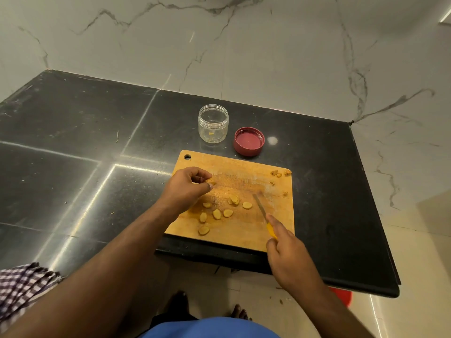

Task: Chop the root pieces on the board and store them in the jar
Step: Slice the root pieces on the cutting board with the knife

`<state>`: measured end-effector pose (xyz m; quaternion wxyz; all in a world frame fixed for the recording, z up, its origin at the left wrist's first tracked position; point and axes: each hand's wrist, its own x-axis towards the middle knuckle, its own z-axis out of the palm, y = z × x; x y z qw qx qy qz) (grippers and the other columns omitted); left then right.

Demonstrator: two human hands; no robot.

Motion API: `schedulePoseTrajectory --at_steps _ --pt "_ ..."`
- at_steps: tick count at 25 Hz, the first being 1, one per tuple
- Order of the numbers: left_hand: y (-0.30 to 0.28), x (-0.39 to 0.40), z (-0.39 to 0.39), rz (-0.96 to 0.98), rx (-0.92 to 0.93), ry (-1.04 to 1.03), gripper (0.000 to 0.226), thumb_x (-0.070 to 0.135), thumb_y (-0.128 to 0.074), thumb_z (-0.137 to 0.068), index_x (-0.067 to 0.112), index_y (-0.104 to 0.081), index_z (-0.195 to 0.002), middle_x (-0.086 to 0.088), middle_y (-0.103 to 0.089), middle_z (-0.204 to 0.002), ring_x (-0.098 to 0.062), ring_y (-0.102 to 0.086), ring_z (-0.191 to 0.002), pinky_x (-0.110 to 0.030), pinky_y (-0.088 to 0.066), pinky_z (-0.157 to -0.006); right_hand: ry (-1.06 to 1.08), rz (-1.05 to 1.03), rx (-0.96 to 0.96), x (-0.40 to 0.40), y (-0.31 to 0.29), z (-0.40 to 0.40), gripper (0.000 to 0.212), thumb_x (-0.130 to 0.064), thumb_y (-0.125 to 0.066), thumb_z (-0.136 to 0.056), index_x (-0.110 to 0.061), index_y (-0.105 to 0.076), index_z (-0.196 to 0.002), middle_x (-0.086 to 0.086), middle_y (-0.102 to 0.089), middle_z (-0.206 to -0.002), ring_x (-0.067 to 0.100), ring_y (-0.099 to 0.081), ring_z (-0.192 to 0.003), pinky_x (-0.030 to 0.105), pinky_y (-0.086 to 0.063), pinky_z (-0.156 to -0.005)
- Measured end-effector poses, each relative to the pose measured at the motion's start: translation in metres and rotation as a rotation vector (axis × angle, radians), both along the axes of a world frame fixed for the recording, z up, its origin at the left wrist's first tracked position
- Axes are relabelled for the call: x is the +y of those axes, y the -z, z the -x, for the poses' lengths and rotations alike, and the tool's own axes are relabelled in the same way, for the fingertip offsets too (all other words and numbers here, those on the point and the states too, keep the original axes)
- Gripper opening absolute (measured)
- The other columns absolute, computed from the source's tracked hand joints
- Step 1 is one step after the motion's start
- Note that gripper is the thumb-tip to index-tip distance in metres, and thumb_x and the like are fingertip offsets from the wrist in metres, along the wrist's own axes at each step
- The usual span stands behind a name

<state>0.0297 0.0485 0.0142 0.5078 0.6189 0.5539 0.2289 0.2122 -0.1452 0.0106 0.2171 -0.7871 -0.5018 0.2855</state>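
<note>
A wooden cutting board [246, 230] lies at the counter's near edge. Several yellow root slices [217, 214] are scattered across its middle, and small scraps [278, 173] sit at its far right corner. My left hand [188, 185] hovers over the board's left side, its fingertips pinched on one root piece [211, 183]. My right hand [284, 245] grips a yellow-handled knife [260, 208], whose blade rests flat on the board, pointing away from me. A clear plastic jar [213, 123] stands open behind the board with one small piece inside.
The jar's red lid [249, 141] lies upside down to the right of the jar. The black stone counter [73, 142] ends at a marble wall behind and an edge on the right. A checked cloth [22, 286] hangs at the lower left. My bare feet show below.
</note>
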Motion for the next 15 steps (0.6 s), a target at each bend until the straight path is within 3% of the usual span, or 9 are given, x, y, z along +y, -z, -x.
schedulePoseTrajectory --at_steps 2,4,6,9,12,14,15 --pt "0.000 0.000 -0.001 -0.002 -0.005 0.001 0.020 0.016 -0.074 -0.089 0.021 -0.072 -0.108 0.002 -0.066 -0.099 -0.016 -0.063 -0.096 -0.038 -0.059 -0.083 -0.085 -0.007 0.031 0.005 0.000 0.016 0.055 -0.022 -0.040 -0.102 -0.033 -0.025 -0.154 -0.006 -0.044 -0.146 0.001 -0.045 -0.119 0.017 -0.038 -0.098" --pt "0.000 0.000 -0.001 -0.004 -0.010 0.001 0.019 0.017 -0.075 -0.089 0.022 -0.072 -0.107 0.002 -0.067 -0.099 -0.016 -0.063 -0.097 -0.040 -0.059 -0.084 -0.177 -0.009 0.077 0.005 -0.001 0.034 0.055 -0.024 -0.040 -0.103 -0.035 -0.023 -0.154 -0.010 -0.043 -0.145 -0.002 -0.041 -0.122 0.014 -0.035 -0.100" --pt "0.000 0.000 -0.001 -0.015 -0.010 0.004 0.019 0.019 -0.075 -0.088 0.022 -0.072 -0.107 0.003 -0.067 -0.099 -0.016 -0.064 -0.098 -0.041 -0.059 -0.084 -0.226 -0.017 0.115 0.002 -0.003 0.041 0.054 -0.026 -0.040 -0.103 -0.039 -0.023 -0.153 -0.015 -0.044 -0.140 -0.004 -0.043 -0.119 0.013 -0.037 -0.097" --pt "0.002 0.000 -0.001 -0.018 -0.008 0.005 0.021 0.022 -0.076 -0.088 0.024 -0.071 -0.108 0.003 -0.067 -0.098 -0.017 -0.064 -0.096 -0.044 -0.060 -0.085 -0.102 -0.053 0.075 -0.007 -0.004 0.022 0.054 -0.025 -0.041 -0.103 -0.041 -0.023 -0.152 -0.023 -0.040 -0.132 -0.004 -0.046 -0.110 0.014 -0.040 -0.090" --pt "0.001 -0.001 -0.002 -0.024 -0.020 0.010 0.025 0.024 -0.073 -0.091 0.025 -0.069 -0.116 0.000 -0.067 -0.096 -0.023 -0.066 -0.093 -0.046 -0.060 -0.083 0.038 -0.007 -0.020 -0.020 0.001 -0.002 0.055 -0.025 -0.041 -0.102 -0.040 -0.023 -0.152 -0.015 -0.050 -0.125 0.004 -0.055 -0.088 0.025 -0.049 -0.076" --pt "0.000 -0.002 -0.005 -0.028 -0.017 0.013 0.026 0.025 -0.072 -0.093 0.024 -0.069 -0.119 0.001 -0.065 -0.097 -0.023 -0.067 -0.093 -0.043 -0.060 -0.082 0.013 0.031 0.008 -0.024 0.000 0.006 0.056 -0.027 -0.040 -0.103 -0.042 -0.020 -0.152 -0.017 -0.047 -0.121 0.003 -0.056 -0.088 0.027 -0.052 -0.078" --pt "-0.001 -0.003 -0.007 -0.027 -0.014 0.016 0.026 0.026 -0.072 -0.093 0.024 -0.070 -0.119 0.002 -0.064 -0.098 -0.021 -0.067 -0.093 -0.041 -0.061 -0.082 -0.037 0.037 0.039 -0.024 -0.001 0.016 0.055 -0.028 -0.039 -0.103 -0.043 -0.018 -0.152 -0.020 -0.043 -0.122 -0.001 -0.055 -0.094 0.021 -0.050 -0.081"
